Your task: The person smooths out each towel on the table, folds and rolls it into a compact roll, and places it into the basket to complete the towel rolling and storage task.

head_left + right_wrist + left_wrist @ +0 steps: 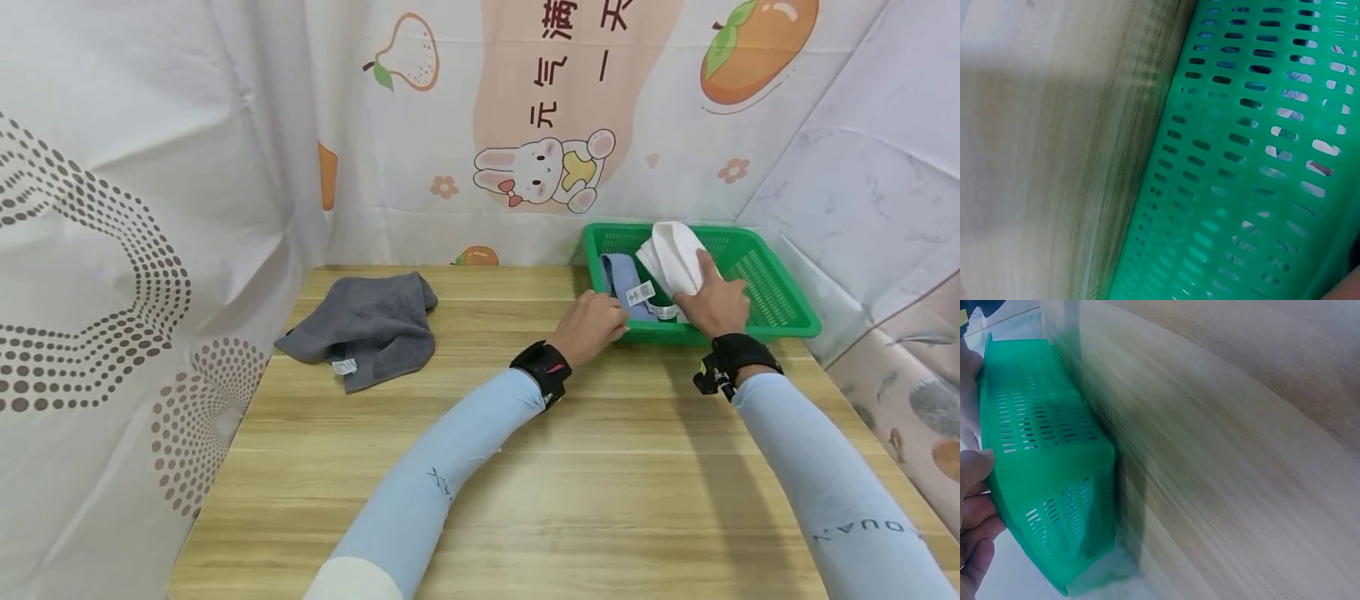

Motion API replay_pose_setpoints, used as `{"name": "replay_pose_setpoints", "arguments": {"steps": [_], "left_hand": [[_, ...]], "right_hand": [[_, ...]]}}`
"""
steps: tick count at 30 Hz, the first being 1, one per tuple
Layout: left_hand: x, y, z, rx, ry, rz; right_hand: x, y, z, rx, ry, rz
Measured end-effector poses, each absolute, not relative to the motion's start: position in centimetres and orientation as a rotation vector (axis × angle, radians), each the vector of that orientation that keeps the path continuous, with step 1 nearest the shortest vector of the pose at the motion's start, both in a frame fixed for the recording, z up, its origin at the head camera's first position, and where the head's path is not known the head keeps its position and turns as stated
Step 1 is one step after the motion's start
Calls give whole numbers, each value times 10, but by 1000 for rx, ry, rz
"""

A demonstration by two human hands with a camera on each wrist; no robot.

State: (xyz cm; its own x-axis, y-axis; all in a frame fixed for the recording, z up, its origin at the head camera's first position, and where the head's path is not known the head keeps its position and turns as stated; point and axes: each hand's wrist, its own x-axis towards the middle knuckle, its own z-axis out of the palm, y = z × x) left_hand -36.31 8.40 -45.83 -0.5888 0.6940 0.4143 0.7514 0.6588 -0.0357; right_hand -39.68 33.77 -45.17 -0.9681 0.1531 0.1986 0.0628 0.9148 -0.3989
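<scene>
A green plastic basket [783, 287] stands at the far right of the wooden table. My right hand [716, 302] reaches inside it and grips a folded white towel [675, 258]. At the basket's near left corner, my left hand [588, 327] pinches the rim; the left wrist view shows the thumb and curled fingers of that hand [979, 512] at the basket edge. A folded blue towel [621, 279] with a white label lies in the basket's left side. In the right wrist view the slotted basket wall [1241, 144] hides most of the right hand.
A crumpled dark grey towel [375, 325] with a white tag lies on the left of the wooden table [570, 492]. A printed curtain [405, 167] hangs behind the table, and a pale marbled sheet [847, 167] borders the right side.
</scene>
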Motion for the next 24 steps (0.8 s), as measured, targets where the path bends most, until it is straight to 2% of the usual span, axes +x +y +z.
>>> {"name": "replay_pose_setpoints", "arguments": {"steps": [24], "left_hand": [[-361, 84, -462, -1117, -2470, -266]], "right_hand": [[-401, 337, -452, -77, -2977, 511]]}}
